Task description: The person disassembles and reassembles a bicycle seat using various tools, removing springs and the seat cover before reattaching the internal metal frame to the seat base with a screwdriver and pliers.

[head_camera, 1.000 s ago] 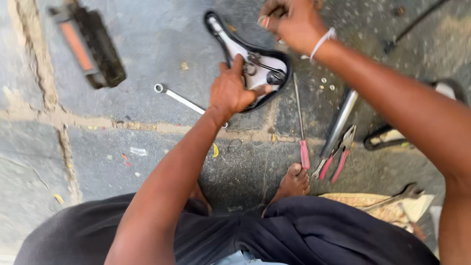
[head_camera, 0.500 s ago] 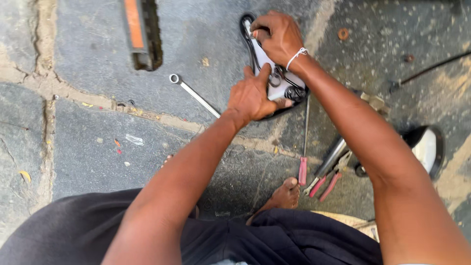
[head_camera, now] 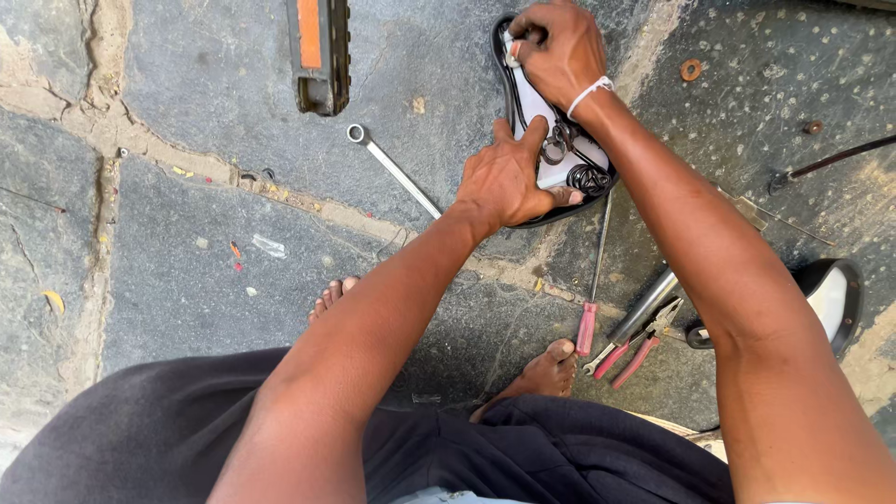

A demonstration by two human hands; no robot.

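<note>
While the upturned bicycle saddle (head_camera: 546,131) lies lengthwise straight ahead on the stone floor (head_camera: 187,233), left hand (head_camera: 509,177) presses its near end flat-palmed; right hand (head_camera: 558,47) pinches its far nose.

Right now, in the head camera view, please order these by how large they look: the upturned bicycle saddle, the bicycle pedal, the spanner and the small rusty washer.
1. Upturned bicycle saddle, partly covered by both hands.
2. Spanner and bicycle pedal: unsure. The spanner looks longer but thin; the pedal is broader, and the frame's top edge cuts it off.
3. Rusty washer, clearly smallest.
</note>
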